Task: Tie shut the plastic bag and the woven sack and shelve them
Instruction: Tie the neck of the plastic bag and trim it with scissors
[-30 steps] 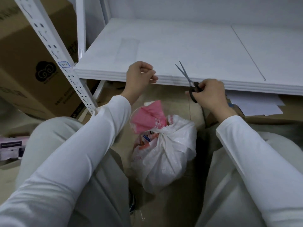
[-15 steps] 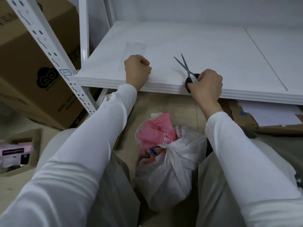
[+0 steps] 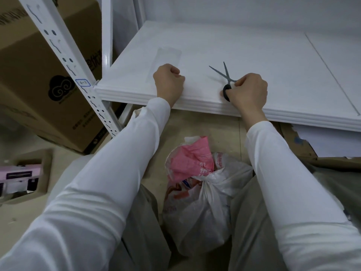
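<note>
The bag point(image 3: 203, 200) is seen on the floor between the knees, below the front edge of the shelf point(image 3: 254, 55), with its neck gathered into a knot; pink and printed packaging is visible through the thin film and bunched at the top. No woven sack can be made out in this view.

The right hand point(image 3: 248, 92) is closed around the black handles of the scissors point(image 3: 224, 75), whose blades are parted and laid flat on the shelf near its edge. The left hand point(image 3: 169, 83) is clenched into a fist and rested on the shelf beside a clear strip point(image 3: 166, 61); whether anything is held inside it cannot be told.

The step in hand is judged to be the setting down of the scissors. It would be done well if the blades were closed first and the tool were slid back from the edge, off to one side, so that space is left for the bag. The bag should then be lifted by the body as well as the knot, since thin film may tear under a single pull.

At the left, a large box point(image 3: 45, 75) is stood against the upright point(image 3: 64, 59), and a smaller open carton point(image 3: 46, 173) holds pink-and-black packs point(image 3: 17, 178).
</note>
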